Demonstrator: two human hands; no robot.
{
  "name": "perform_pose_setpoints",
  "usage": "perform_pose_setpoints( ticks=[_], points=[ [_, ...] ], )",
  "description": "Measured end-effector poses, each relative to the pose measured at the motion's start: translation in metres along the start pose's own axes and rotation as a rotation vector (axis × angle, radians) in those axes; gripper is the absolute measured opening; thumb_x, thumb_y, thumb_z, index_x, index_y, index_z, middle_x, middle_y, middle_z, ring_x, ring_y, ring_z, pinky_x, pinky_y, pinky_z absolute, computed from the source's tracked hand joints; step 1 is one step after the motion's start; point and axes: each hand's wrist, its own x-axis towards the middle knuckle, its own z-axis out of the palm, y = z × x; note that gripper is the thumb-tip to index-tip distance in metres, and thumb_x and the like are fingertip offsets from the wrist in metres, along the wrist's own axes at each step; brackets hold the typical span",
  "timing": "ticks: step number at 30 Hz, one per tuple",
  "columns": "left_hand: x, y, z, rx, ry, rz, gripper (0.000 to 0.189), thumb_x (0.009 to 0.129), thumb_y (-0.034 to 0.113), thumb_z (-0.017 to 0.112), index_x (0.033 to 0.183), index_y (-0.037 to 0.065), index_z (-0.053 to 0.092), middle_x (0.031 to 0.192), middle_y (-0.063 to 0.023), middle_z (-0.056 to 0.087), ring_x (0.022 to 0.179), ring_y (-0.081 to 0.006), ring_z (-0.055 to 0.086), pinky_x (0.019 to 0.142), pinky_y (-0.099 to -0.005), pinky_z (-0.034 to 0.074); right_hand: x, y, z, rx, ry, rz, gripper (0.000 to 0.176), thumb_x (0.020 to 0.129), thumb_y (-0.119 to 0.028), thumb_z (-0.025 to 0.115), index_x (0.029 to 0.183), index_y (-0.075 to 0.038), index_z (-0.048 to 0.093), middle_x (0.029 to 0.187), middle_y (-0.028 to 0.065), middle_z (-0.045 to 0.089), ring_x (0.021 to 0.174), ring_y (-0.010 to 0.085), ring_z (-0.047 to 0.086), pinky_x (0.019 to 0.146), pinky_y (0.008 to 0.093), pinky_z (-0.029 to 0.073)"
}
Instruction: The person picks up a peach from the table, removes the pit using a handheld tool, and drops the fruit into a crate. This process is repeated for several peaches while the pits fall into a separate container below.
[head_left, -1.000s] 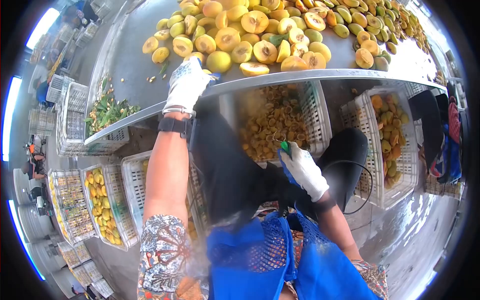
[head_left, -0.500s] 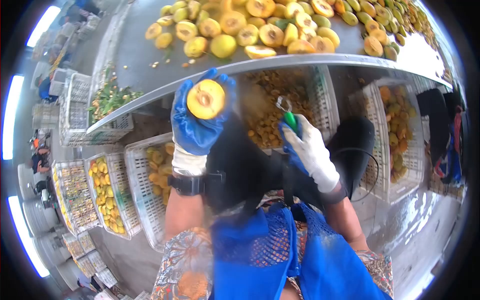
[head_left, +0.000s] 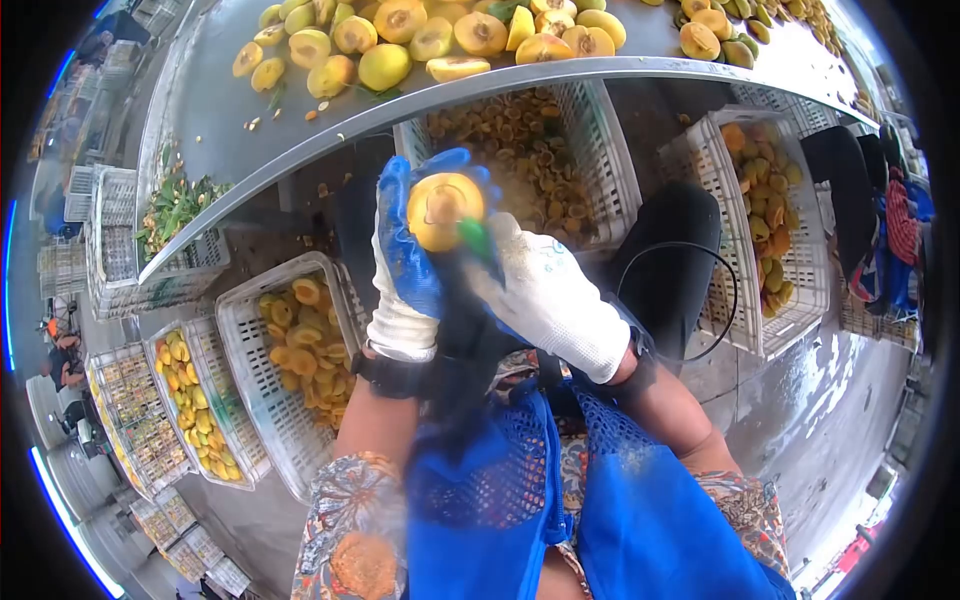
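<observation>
A halved yellow peach (head_left: 440, 212) rests in my left hand (head_left: 405, 260), its cut face turned up and the blue glove's fingers curled round it. In my right hand (head_left: 540, 285), gloved in white, is a pitting tool (head_left: 476, 238) with a green handle. Its wire loop, seen clearly half a second ago, is blurred now against the peach's cut face. Beyond my hands, more halved peaches (head_left: 430, 40) lie on the metal table (head_left: 260, 130).
Below the table edge stands a crate (head_left: 605, 150) of brownish pieces. A crate of peach halves (head_left: 240, 340) is at my left, another crate (head_left: 745, 300) of fruit at my right. Leaves (head_left: 185, 205) lie at the table's left corner. A black cord loop (head_left: 735, 290) hangs near my right knee.
My right hand has moved left and up, bringing the pitting tool onto the peach half. My left hand has shifted slightly right and down. The view has turned a little.
</observation>
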Motion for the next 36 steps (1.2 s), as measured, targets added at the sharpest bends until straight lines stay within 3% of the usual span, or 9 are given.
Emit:
perform_pose_setpoints(
  ticks=[4,11,15,18,21,27,30,33,36],
  points=[
    [0.0,-0.009,-0.001,0.135,0.024,0.112,0.06,0.102,0.048,0.042,0.122,-0.006,0.056,0.105,-0.0188,0.068,0.092,-0.0252,0.068,0.079,-0.0342,0.059,-0.005,0.001,0.004,0.003,-0.062,0.04,0.031,0.088,-0.019,0.066,0.101,0.005,0.051,0.073,0.0213,0.063,0.067,0.0397,0.064,0.059,0.0472,0.05],
    [0.007,-0.012,-0.027,0.25,-0.028,-0.047,0.058,0.1,0.049,0.047,0.106,-0.006,0.065,0.094,-0.0193,0.071,0.078,-0.0279,0.07,0.073,-0.0382,0.06,-0.015,-0.004,0.0,0.169,-0.277,0.318,0.031,0.089,-0.022,0.063,0.101,0.005,0.054,0.081,0.0265,0.064,0.077,0.0451,0.064,0.067,0.0502,0.05],
    [0.001,-0.008,-0.016,0.415,0.013,-0.034,0.056,0.101,0.045,0.046,0.096,-0.006,0.069,0.075,-0.0142,0.07,0.062,-0.021,0.067,0.062,-0.0307,0.057,-0.019,0.001,0.009,0.232,-0.338,0.413,0.031,0.09,-0.024,0.062,0.1,0.005,0.055,0.084,0.0277,0.064,0.082,0.0453,0.064,0.071,0.0496,0.05],
    [0.006,-0.018,-0.029,0.371,0.057,-0.031,0.055,0.101,0.043,0.046,0.096,-0.006,0.069,0.075,-0.0148,0.07,0.063,-0.0207,0.068,0.062,-0.0308,0.057,-0.021,0.008,0.021,0.164,-0.293,0.345,0.033,0.09,-0.025,0.061,0.101,0.006,0.056,0.086,0.0274,0.065,0.084,0.0444,0.064,0.072,0.0489,0.05],
    [0.009,-0.02,-0.05,0.381,0.005,-0.087,0.044,0.1,0.042,0.05,0.101,-0.001,0.061,0.098,-0.0215,0.07,0.077,-0.0308,0.071,0.068,-0.0397,0.061,-0.015,0.013,0.024,0.352,-0.395,0.416,0.032,0.09,-0.024,0.06,0.1,0.006,0.057,0.086,0.0269,0.065,0.084,0.0437,0.065,0.072,0.0486,0.05],
    [0.022,-0.03,-0.073,0.455,-0.003,-0.076,0.044,0.1,0.041,0.051,0.101,-0.002,0.062,0.096,-0.0196,0.07,0.076,-0.0302,0.071,0.068,-0.0378,0.06,-0.01,0.023,0.031,0.219,-0.407,0.348,0.029,0.09,-0.024,0.06,0.095,0.005,0.059,0.081,0.0243,0.065,0.078,0.04,0.066,0.068,0.0462,0.05],
    [0.02,-0.027,-0.068,0.449,-0.021,-0.092,0.045,0.1,0.041,0.05,0.101,-0.003,0.062,0.095,-0.0189,0.071,0.076,-0.0293,0.071,0.069,-0.038,0.06,-0.003,0.024,0.018,0.639,-0.557,0.514,0.029,0.09,-0.023,0.06,0.095,0.005,0.058,0.079,0.0238,0.066,0.075,0.041,0.066,0.067,0.0463,0.05],
    [0.021,-0.03,-0.067,0.393,0.005,-0.141,0.048,0.101,0.041,0.048,0.105,-0.004,0.062,0.095,-0.0187,0.071,0.078,-0.0296,0.07,0.073,-0.0396,0.059,-0.006,0.017,0.022,0.504,-0.49,0.572,0.03,0.09,-0.023,0.06,0.094,0.007,0.057,0.079,0.0244,0.066,0.074,0.0438,0.065,0.065,0.0477,0.05],
    [0.029,-0.037,-0.079,0.328,0.023,-0.112,0.05,0.101,0.042,0.047,0.109,-0.006,0.061,0.098,-0.0196,0.07,0.082,-0.0309,0.07,0.078,-0.0417,0.059,-0.01,0.026,0.029,0.238,-0.359,0.314,0.029,0.09,-0.022,0.061,0.094,0.007,0.055,0.079,0.0253,0.065,0.074,0.0445,0.065,0.065,0.0488,0.05]
  ],
)
